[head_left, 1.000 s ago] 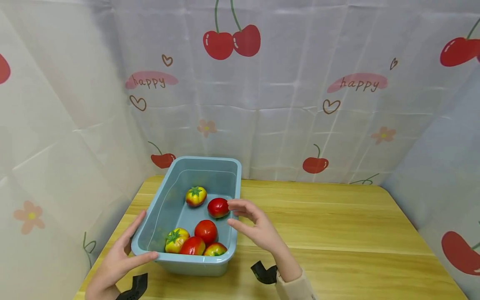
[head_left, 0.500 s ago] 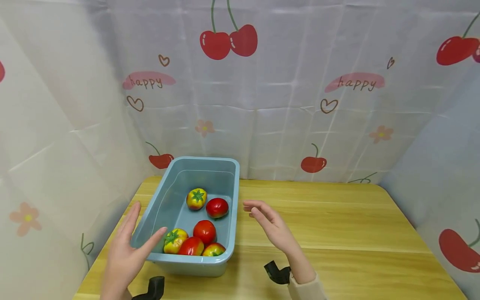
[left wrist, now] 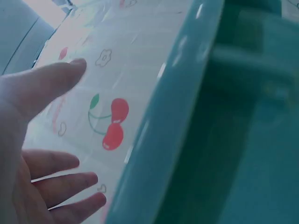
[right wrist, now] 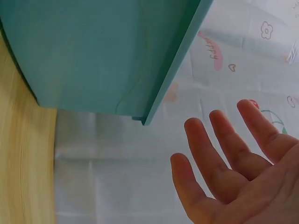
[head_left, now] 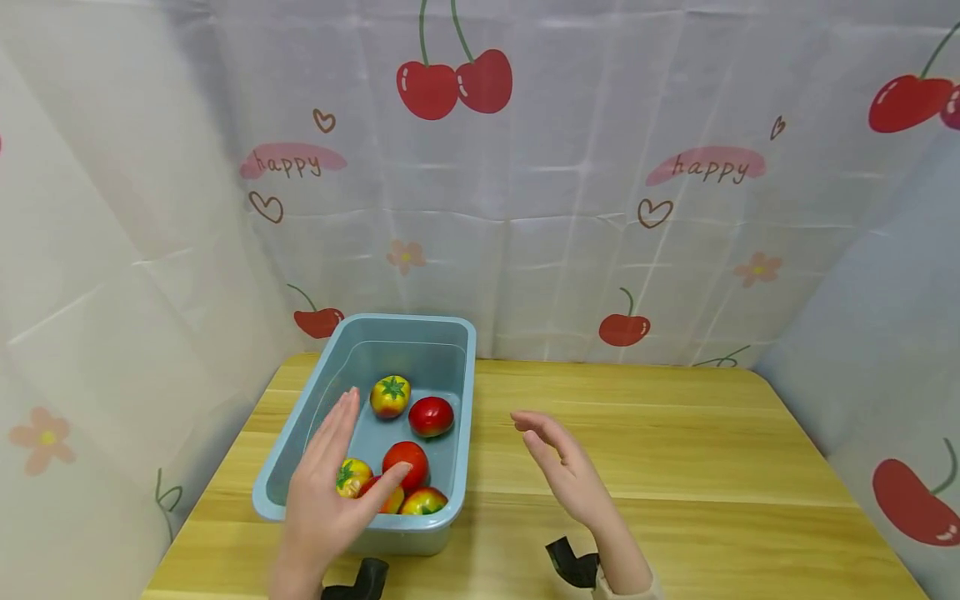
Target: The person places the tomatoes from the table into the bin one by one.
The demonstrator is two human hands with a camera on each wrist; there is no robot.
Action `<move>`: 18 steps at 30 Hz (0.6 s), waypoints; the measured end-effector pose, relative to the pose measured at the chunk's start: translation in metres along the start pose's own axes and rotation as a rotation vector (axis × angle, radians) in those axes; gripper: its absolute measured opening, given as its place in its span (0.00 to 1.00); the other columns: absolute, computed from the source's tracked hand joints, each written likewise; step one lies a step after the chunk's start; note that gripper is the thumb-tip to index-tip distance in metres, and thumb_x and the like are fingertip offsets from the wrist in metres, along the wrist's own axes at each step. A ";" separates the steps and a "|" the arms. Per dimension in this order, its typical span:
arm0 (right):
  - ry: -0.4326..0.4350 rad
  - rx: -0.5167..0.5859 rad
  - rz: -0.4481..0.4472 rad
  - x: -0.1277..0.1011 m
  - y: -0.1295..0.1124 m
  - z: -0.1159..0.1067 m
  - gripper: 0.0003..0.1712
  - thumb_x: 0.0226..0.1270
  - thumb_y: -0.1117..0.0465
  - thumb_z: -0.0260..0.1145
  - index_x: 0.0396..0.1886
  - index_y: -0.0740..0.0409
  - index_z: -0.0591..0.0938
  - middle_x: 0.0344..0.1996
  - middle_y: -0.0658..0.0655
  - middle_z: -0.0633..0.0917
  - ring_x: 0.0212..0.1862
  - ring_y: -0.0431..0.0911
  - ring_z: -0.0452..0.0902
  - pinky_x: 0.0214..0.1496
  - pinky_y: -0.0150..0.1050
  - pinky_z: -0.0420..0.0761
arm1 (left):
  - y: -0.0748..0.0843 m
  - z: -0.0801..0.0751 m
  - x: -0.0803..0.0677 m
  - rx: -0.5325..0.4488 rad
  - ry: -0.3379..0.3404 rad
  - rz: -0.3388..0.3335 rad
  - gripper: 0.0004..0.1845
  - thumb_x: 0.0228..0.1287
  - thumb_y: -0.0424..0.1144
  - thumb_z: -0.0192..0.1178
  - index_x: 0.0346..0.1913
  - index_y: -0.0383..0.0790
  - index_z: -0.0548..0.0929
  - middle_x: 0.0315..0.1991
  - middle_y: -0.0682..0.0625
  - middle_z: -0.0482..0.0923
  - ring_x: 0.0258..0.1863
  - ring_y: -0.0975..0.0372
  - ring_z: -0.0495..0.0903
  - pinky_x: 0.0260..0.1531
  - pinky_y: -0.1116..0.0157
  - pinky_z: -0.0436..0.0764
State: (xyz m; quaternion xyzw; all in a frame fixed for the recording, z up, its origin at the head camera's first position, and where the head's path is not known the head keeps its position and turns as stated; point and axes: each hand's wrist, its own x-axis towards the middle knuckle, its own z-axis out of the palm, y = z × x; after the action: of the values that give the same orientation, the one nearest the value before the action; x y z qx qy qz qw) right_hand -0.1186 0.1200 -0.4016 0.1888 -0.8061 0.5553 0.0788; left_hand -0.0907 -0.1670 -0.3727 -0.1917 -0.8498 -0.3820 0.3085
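Observation:
A blue-grey plastic bin (head_left: 471,375) stands on the left part of the table. Inside it are a yellow tomato-like fruit (head_left: 391,395), a dark red fruit (head_left: 431,417), a rounder red one (head_left: 406,463) and several red-and-yellow ones (head_left: 424,502) near the front wall. My left hand (head_left: 324,500) hovers over the bin's front left corner, fingers extended, thumb spread, hiding some of the fruit. Nothing is in its grasp. To the right of the bin, my right hand (head_left: 573,475) hangs above the table with relaxed fingers and holds nothing. In the right wrist view its fingers (right wrist: 219,172) are apart from the bin wall.
The wooden table (head_left: 675,450) extends to the right of the bin. Behind it hangs a white curtain (head_left: 555,275) printed with cherries, and similar sheets close off both sides. Black wrist mounts (head_left: 573,565) sit on both wrists.
My left hand has let go of the bin's front left corner and moved right, over the fruit. My right hand has drawn away from the bin's right rim, to the right. The fruit stays put.

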 end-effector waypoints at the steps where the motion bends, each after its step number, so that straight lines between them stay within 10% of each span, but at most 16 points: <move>1: 0.010 -0.019 -0.001 -0.002 0.000 0.000 0.16 0.74 0.58 0.51 0.58 0.47 0.75 0.53 0.48 0.77 0.56 0.46 0.72 0.55 0.45 0.72 | 0.002 0.002 0.000 -0.010 -0.015 0.018 0.50 0.43 0.41 0.76 0.71 0.43 0.61 0.69 0.48 0.61 0.67 0.54 0.60 0.62 0.72 0.56; 10: 0.063 -0.246 -0.068 -0.017 0.003 -0.003 0.23 0.69 0.56 0.60 0.63 0.40 0.71 0.59 0.45 0.73 0.61 0.45 0.68 0.56 0.54 0.70 | 0.019 0.032 0.000 0.048 -0.065 0.220 0.41 0.56 0.60 0.62 0.67 0.40 0.68 0.65 0.45 0.66 0.66 0.50 0.62 0.65 0.62 0.56; 18: 0.055 -0.426 -0.082 -0.028 0.007 -0.008 0.29 0.65 0.48 0.62 0.65 0.43 0.69 0.61 0.47 0.72 0.62 0.48 0.66 0.55 0.58 0.68 | 0.030 0.047 -0.006 0.166 -0.147 0.270 0.43 0.54 0.68 0.56 0.68 0.46 0.67 0.67 0.45 0.63 0.68 0.48 0.58 0.63 0.48 0.56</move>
State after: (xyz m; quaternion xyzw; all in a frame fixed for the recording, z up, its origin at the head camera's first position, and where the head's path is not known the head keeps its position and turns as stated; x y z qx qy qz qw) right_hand -0.0961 0.1360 -0.4140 0.1854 -0.8944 0.3737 0.1613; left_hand -0.0873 -0.1124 -0.3845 -0.3055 -0.8651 -0.2507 0.3088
